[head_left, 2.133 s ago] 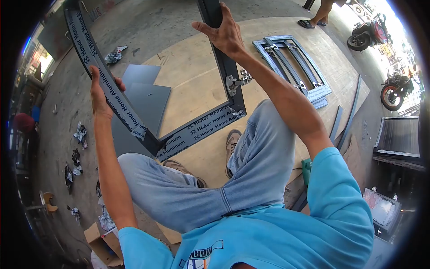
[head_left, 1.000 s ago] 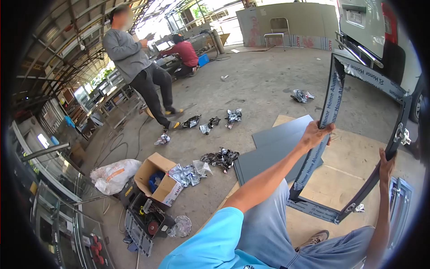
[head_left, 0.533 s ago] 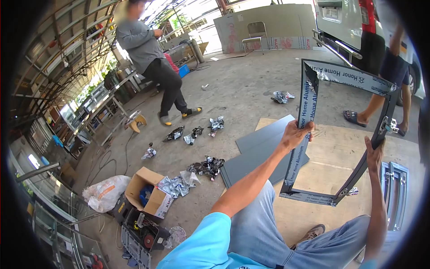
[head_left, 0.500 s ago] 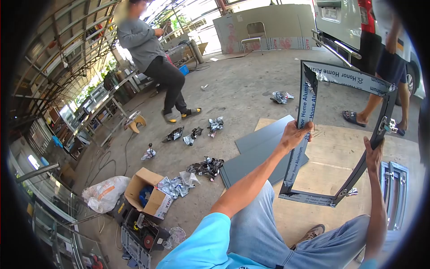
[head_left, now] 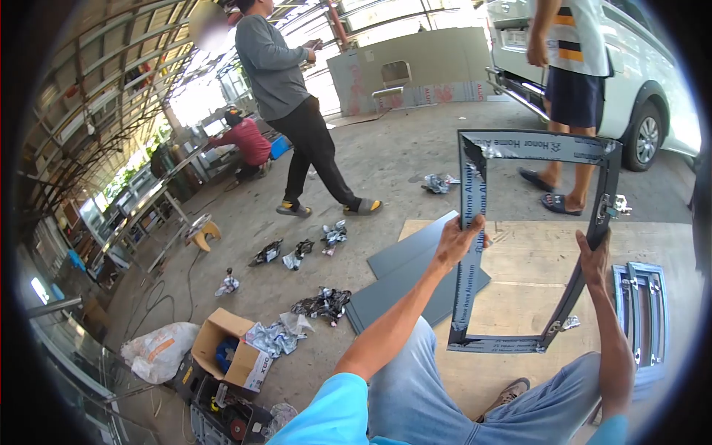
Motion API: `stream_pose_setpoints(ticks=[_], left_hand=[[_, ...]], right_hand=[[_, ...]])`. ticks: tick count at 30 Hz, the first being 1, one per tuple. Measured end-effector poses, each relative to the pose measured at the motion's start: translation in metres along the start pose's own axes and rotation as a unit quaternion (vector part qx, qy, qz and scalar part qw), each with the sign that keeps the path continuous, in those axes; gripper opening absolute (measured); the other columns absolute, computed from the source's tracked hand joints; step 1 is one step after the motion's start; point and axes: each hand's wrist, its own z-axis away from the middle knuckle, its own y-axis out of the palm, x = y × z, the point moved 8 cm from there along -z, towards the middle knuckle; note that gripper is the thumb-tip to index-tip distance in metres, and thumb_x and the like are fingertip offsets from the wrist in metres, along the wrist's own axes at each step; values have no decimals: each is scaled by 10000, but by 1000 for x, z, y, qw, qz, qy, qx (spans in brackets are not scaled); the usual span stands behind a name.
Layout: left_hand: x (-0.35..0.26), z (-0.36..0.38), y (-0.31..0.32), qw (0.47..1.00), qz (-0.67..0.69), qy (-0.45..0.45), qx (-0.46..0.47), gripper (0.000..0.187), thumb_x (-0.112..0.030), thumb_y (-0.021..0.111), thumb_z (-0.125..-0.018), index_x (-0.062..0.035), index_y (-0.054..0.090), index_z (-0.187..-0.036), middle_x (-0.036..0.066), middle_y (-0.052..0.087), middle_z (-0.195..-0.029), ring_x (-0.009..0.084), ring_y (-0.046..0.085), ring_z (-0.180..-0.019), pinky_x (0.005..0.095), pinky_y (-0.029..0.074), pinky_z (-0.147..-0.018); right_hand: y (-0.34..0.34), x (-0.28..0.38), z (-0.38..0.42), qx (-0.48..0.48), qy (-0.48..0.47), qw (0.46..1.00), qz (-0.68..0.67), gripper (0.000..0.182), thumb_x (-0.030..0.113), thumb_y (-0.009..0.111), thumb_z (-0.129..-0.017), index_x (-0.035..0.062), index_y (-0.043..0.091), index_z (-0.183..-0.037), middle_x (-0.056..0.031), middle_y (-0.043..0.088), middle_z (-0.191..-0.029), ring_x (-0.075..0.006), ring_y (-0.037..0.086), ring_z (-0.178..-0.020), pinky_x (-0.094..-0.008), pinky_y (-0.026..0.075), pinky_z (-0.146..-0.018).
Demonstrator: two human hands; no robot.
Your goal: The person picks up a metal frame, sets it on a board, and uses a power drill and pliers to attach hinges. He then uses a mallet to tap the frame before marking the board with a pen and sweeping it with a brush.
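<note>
Grip of left hand [head_left: 460, 241] closed around the taped left side of a dark frame [head_left: 465, 289]. Right hand [head_left: 595, 258] likewise closed around the bare right side, just below an upper hinge [head_left: 612, 206]; a lower hinge [head_left: 568, 323] near the bottom corner. Frame nearly upright in front of the knees, over a sheet of plywood [head_left: 475, 386]; contact between lower edge and plywood impossible to tell. Printed tape [head_left: 541, 147] along top, left and bottom, ragged at the upper left corner. Brown shoe [head_left: 512, 391] below, beside pale jeans [head_left: 415, 386]. To the left, overlapping grey panels [head_left: 393, 289], partly behind the forearm; to the right, more frames [head_left: 629, 315], lying flat. Past the panels, crumpled wrap [head_left: 322, 302] on the concrete floor [head_left: 415, 156], near an open cardboard box [head_left: 222, 348], a white sack [head_left: 159, 352] and a toolbox [head_left: 230, 423]. Farther out, a person in grey [head_left: 274, 63], a crouching person in red [head_left: 248, 141], and a person in dark shorts [head_left: 575, 100] next to a white van [head_left: 630, 52].
</note>
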Motion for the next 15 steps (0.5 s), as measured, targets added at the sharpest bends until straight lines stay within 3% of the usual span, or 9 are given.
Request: stream_pose_setpoints(ticks=[1, 5, 7, 9, 12, 15], left_hand=[[-1, 1, -1, 1000, -2, 2, 1, 516, -560, 606, -771, -57, 508, -826, 54, 587, -687, 128, 611, -631, 256, 503, -581], [-9, 9, 4, 998, 54, 25, 25, 498, -542, 609, -784, -56, 509, -826, 52, 597, -716, 118, 609, -681, 231, 487, -601], [-2, 6, 3, 990, -132, 22, 34, 499, -518, 602, -808, -28, 540, -884, 71, 615, -756, 139, 608, -742, 255, 478, -643], [4, 6, 11, 983, -174, 33, 53, 503, -506, 601, -814, -17, 552, -924, 82, 621, -769, 156, 606, -751, 280, 471, -648], [3, 7, 16, 965, -247, 49, 73, 509, -485, 602, -820, -6, 568, -989, 108, 630, -788, 188, 603, -753, 325, 459, -653], [-8, 9, 17, 946, -310, 56, 73, 499, -471, 608, -819, -7, 573, -999, 126, 630, -781, 208, 600, -730, 340, 451, -641]], right_hand=[[-8, 23, 4, 33, 47, 998, -9, 738, 435, 705, -736, -44, 400, -1207, -209, 557, -957, -295, 535, -854, -364, 419, -815], [-23, 15, -2, -50, 30, 997, -49, 682, 403, 712, -737, -44, 434, -1170, -180, 568, -941, -261, 539, -855, -344, 420, -811], [-37, 1, -12, -86, 33, 995, -41, 628, 404, 702, -748, -37, 459, -1124, -148, 561, -908, -227, 517, -823, -326, 420, -780], [-52, 3, -17, -123, 45, 990, -55, 539, 404, 690, -761, -20, 505, -1036, -90, 549, -849, -167, 483, -773, -297, 417, -729], [-70, -13, -27, -181, 55, 979, -74, 550, 388, 693, -773, -26, 499, -1079, -57, 529, -846, -150, 474, -758, -261, 410, -728], [-81, -35, -32, -229, 99, 964, -89, 599, 448, 685, -759, -23, 505, -1082, -78, 554, -900, -179, 504, -820, -275, 402, -788]])
